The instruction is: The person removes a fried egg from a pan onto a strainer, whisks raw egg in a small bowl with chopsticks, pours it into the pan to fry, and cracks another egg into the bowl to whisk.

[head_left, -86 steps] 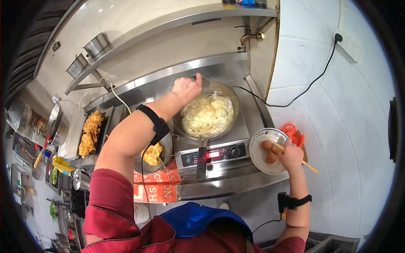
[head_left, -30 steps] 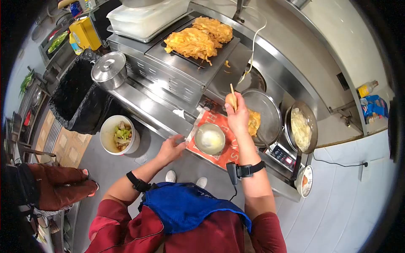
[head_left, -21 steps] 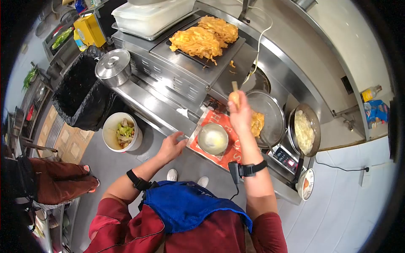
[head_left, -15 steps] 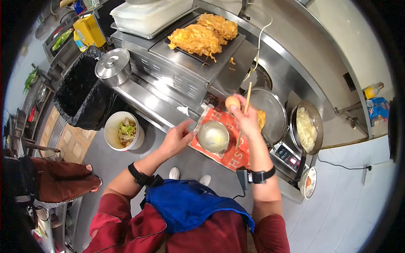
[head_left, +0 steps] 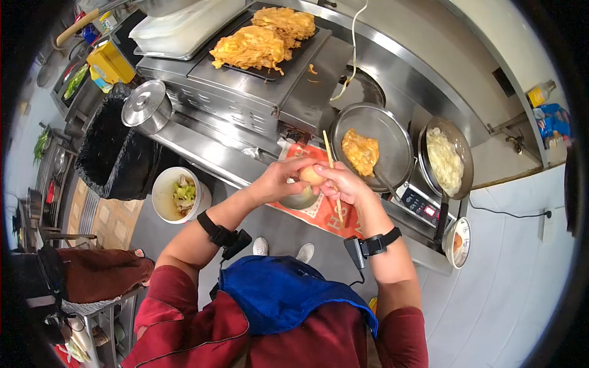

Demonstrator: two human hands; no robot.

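A brown egg (head_left: 311,175) is between my two hands, above a metal bowl (head_left: 299,200) that they partly cover. My left hand (head_left: 282,183) has its fingers closed on the egg's left side. From the right, my right hand (head_left: 343,184) grips the egg and also keeps wooden chopsticks (head_left: 329,149) tucked in it, pointing up and away. Under the bowl lies a red cloth with pale lettering (head_left: 341,224). Just beyond my right hand, a flat pan (head_left: 386,136) contains a golden fried egg piece (head_left: 360,151) and a utensil.
A pan of pale shredded food (head_left: 444,162) sits on an induction cooker (head_left: 423,205) at right, beside a small bowl (head_left: 458,243). Fried food (head_left: 254,52) is piled on the griddle. A waste bucket (head_left: 162,195) and black-lined bin (head_left: 107,150) stand left, near another person (head_left: 104,273).
My right hand has brought the egg down and left over the bowl. My left hand has moved right and taken hold of the egg too. The view has shifted slightly.
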